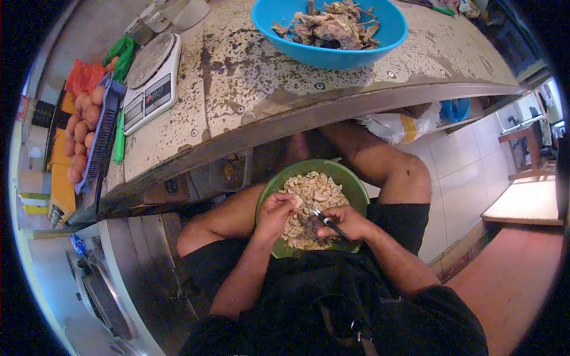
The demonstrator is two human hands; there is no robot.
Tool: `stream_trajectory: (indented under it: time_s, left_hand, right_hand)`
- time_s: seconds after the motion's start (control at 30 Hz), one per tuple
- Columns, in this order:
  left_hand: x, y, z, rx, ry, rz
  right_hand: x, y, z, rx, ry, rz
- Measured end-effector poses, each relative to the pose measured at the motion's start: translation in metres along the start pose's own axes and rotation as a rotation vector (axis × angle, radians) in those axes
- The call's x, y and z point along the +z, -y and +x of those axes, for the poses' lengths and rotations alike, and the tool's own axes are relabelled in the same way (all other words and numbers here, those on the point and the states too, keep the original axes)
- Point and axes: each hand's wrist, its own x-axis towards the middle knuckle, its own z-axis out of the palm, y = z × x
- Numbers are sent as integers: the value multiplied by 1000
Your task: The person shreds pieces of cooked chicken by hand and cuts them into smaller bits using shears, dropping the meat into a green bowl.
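Note:
A green bowl rests in my lap between my legs, filled with small pale pieces that look like cut-up cooked meat. Over its left side, my left hand pinches one pale meat piece between thumb and fingers. My right hand is wrapped round a black-handled cutting tool above the right half of the bowl. The tool's metal end points up and left, close to my left fingertips. Part of the handle is hidden by my right fingers.
Ahead is a stained worktop with a blue bowl of meat and bones. A kitchen scale and a tray of eggs stand at its left. White plastic bags lie underneath; a wooden bench is at right.

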Motion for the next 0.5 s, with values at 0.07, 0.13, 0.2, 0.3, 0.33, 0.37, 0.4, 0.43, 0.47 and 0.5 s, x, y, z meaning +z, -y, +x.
stream_trajectory:
  time_s: [0.07,0.13,0.2,0.3,0.33,0.37,0.4,0.43,0.47,0.5]
  left_hand:
    - [-7,1,3,25,-8,15]
    - [-12,-4,5,8,7,34]
    - [-7,-8,3,9,-38,79]
    - [-5,-12,4,17,-77,117]
    - [-5,-12,4,25,-71,108]
    - [-5,-12,4,24,-70,108]
    - [-4,-12,2,41,-58,110]
    - [-3,-13,1,58,-46,110]
    - [-3,-13,1,57,-45,110]
    - [-3,-13,1,76,0,109]
  right_hand:
    - [0,7,-4,-3,-14,43]
    - [0,7,-4,-7,-28,87]
    - [-1,3,-1,-61,-8,126]
    - [-5,17,-7,-28,73,5]
    - [-6,16,-7,-27,73,6]
    - [-7,14,-6,9,76,-19]
    - [-7,12,-5,46,79,-43]
    - [-8,10,-5,47,78,-42]
    - [-8,8,-4,28,92,-52]
    - [-9,6,-3,10,106,-61]
